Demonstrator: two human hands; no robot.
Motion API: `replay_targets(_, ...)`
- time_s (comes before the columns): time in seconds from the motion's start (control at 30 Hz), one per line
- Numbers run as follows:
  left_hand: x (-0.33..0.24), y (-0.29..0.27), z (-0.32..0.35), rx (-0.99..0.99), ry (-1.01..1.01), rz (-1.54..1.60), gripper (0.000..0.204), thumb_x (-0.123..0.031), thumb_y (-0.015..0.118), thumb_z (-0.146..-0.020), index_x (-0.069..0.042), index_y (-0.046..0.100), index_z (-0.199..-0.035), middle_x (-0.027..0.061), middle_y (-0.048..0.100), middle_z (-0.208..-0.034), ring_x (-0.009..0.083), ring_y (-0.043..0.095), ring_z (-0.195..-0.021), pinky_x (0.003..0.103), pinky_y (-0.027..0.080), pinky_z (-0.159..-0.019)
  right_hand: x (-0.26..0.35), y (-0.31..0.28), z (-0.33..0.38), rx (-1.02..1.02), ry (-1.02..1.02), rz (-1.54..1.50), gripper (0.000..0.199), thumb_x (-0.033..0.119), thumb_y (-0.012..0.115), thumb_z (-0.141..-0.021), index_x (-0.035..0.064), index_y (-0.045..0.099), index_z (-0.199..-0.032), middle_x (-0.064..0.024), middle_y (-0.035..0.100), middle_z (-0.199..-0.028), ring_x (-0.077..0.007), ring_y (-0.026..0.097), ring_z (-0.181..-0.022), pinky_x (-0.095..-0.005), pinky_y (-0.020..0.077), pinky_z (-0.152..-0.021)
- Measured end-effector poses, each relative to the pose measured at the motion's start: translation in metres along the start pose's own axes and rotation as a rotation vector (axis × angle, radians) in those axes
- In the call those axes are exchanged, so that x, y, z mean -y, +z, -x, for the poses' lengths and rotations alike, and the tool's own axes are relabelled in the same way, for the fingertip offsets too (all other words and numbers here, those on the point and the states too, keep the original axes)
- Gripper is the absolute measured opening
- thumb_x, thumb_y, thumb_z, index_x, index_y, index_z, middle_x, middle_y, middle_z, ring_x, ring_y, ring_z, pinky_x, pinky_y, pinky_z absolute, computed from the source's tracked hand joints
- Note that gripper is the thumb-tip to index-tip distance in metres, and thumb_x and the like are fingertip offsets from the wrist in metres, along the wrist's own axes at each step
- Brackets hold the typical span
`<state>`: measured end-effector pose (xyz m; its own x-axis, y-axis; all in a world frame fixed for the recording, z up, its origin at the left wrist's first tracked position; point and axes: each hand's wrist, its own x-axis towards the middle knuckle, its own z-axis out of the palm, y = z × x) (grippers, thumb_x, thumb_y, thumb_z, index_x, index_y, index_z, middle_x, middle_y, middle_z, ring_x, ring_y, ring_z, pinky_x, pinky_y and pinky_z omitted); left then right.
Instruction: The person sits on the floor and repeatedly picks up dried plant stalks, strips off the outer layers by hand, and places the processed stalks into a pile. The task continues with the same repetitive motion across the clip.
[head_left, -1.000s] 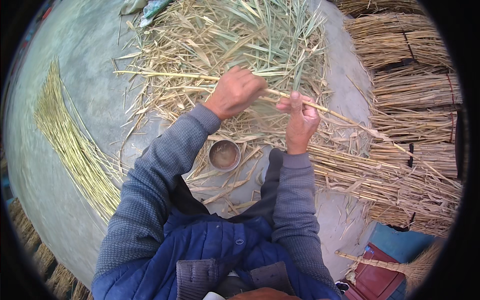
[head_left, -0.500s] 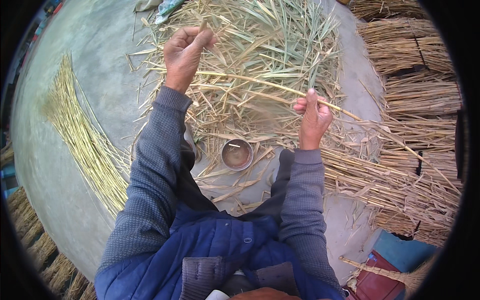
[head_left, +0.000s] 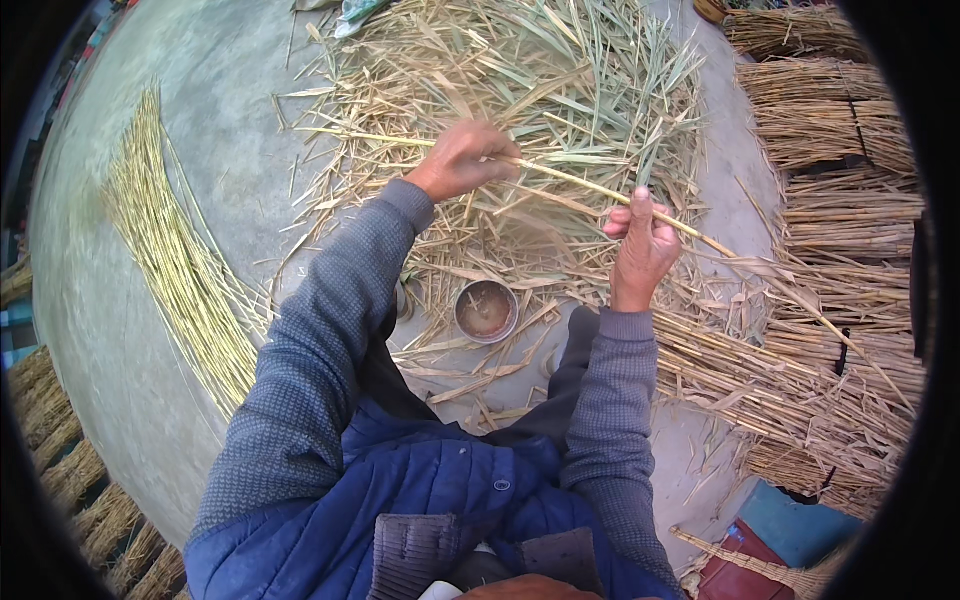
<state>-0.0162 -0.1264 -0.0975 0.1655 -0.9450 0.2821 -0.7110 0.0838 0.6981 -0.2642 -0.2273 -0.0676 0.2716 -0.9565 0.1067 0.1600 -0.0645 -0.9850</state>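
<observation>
A long yellow reed stalk (head_left: 575, 182) stretches across in front of me, its left part bare and its right end wrapped in dry brown leaves. My right hand (head_left: 643, 245) is closed round it, thumb along the top. Farther left along the same stalk, my left hand (head_left: 466, 160) is closed at it, slightly smeared by motion, with its fingertips partly hidden. Beneath both hands spreads a broad heap of dry and greenish stripped leaves (head_left: 560, 75). Between my legs on the floor stands a small round metal bowl (head_left: 513, 325) with a brownish inside and a pale bit in it.
Pale bare stalks (head_left: 180, 260) lie in a long bundle on the concrete floor (head_left: 235, 130) to the left. Tied reed bundles (head_left: 840, 210) are stacked along the right. Leafy, unstripped stalks (head_left: 710, 365) lie beside my right arm. A red item (head_left: 735, 570) and a broom-like bundle (head_left: 745, 555) are at lower right.
My left hand has moved right and down from the heap's upper left, where it held a leaf, to the stalk. The right hand stays on the stalk.
</observation>
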Motion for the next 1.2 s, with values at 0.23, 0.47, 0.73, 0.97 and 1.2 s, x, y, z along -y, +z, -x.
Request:
replay_targets(0.23, -0.004, 0.003, 0.012, -0.141, -0.334, 0.548, 0.02, -0.004, 0.082, -0.08, 0.0, 0.072, -0.098, 0.0056, 0.073, -0.093, 0.0091, 0.068, -0.08, 0.021, 0.055, -0.07, 0.014, 0.006, 0.003, 0.002, -0.02, -0.017, 0.031, 0.029, 0.071, -0.094, 0.0022, 0.06, -0.083, -0.0094, 0.066, -0.066, -0.0101, 0.059, -0.05, -0.0216, 0.049, -0.049)
replay_targets(0.47, 0.0, -0.029, 0.013, -0.362, -0.263, 0.833, 0.01, -0.012, 0.073, -0.09, -0.003, 0.069, -0.094, 0.0089, 0.074, -0.092, 0.0125, 0.07, -0.085, 0.027, 0.055, -0.081, 0.01, -0.002, 0.001, -0.033, 0.042, -0.071, 0.03, 0.028, 0.071, -0.095, 0.0012, 0.063, -0.085, -0.0106, 0.066, -0.067, -0.0106, 0.061, -0.052, -0.0215, 0.0482, -0.05)
replay_targets(0.73, 0.012, -0.027, 0.009, -0.23, 0.154, -0.175, 0.03, -0.032, 0.067, -0.094, -0.002, 0.073, -0.099, 0.0094, 0.071, -0.091, 0.0215, 0.064, -0.085, 0.033, 0.05, -0.081, 0.01, -0.015, 0.008, 0.083, -0.006, -0.061, 0.029, 0.025, 0.066, -0.098, -0.0034, 0.063, -0.097, -0.015, 0.07, -0.08, -0.0195, 0.071, -0.072, -0.0286, 0.0584, -0.067)
replay_targets(0.97, -0.003, -0.02, 0.002, 0.36, -0.304, 0.409, 0.035, -0.039, 0.063, -0.098, -0.007, 0.075, -0.092, -0.002, 0.07, -0.075, 0.0083, 0.061, -0.071, 0.029, 0.048, -0.073, 0.006, -0.019, 0.011, 0.152, -0.011, -0.051, 0.025, 0.02, 0.064, -0.098, -0.0037, 0.061, -0.105, -0.0138, 0.068, -0.092, -0.0221, 0.071, -0.082, -0.0314, 0.0577, -0.078)
replay_targets(1.2, -0.003, -0.014, 0.006, 0.338, -0.447, 0.547, 0.027, -0.03, 0.071, -0.094, -0.004, 0.073, -0.089, 0.0019, 0.073, -0.08, 0.0069, 0.065, -0.076, 0.023, 0.049, -0.075, 0.008, -0.021, 0.014, 0.26, -0.053, -0.058, 0.019, 0.016, 0.064, -0.098, -0.0002, 0.059, -0.106, -0.0156, 0.068, -0.1, -0.0245, 0.07, -0.09, -0.0347, 0.0573, -0.084)
